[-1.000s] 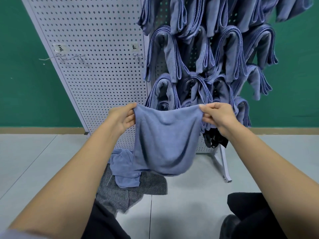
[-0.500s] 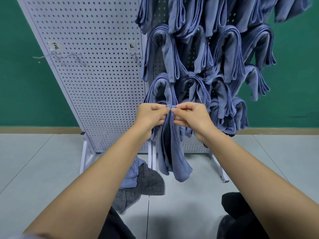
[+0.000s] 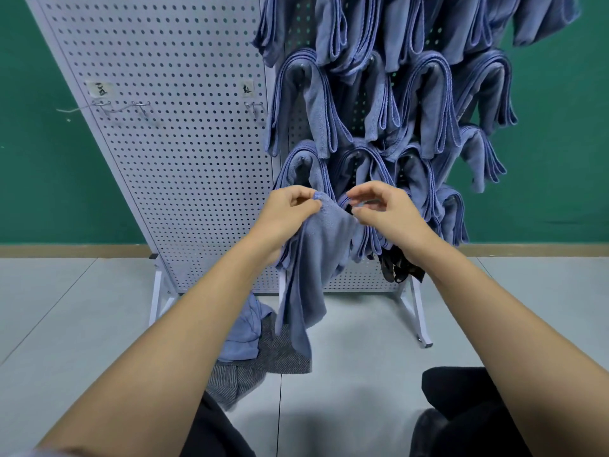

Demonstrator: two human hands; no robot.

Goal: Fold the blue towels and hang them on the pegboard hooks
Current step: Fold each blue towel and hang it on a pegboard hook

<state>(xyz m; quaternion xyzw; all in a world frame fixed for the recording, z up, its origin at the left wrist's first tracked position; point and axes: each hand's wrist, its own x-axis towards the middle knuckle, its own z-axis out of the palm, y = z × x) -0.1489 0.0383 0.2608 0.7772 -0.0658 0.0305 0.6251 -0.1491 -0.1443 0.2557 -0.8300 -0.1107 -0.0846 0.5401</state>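
Head view: the left hand (image 3: 290, 214) pinches the top corner of a blue towel (image 3: 313, 258) between thumb and fingers, in front of the lower part of the pegboard (image 3: 184, 159). The towel falls in a long, narrow fold from this pinch down to just above the floor (image 3: 66, 308) at the foot of the pegboard. Its top edge runs from the left hand toward the right hand (image 3: 389, 212), so the cloth lies between the 2 hands and below them.

The right hand is just beside that top edge. Its fingers are loosely curved, thumb and forefinger are apart, and it seems to hold nothing.

I judge that the step in hand is to finish the fold before hanging. To do it well, the right hand should take the free end of the top edge, so that the layers stay even and do not slide open. The fold should then go over a hook at its middle.

The right side of the pegboard is already crowded with hung towels (image 3: 306, 103), while the empty hooks (image 3: 253, 106) on its left side look easier to reach. At the foot of the pegboard another blue towel (image 3: 242, 331) lies on a grey striped cloth (image 3: 280, 357).
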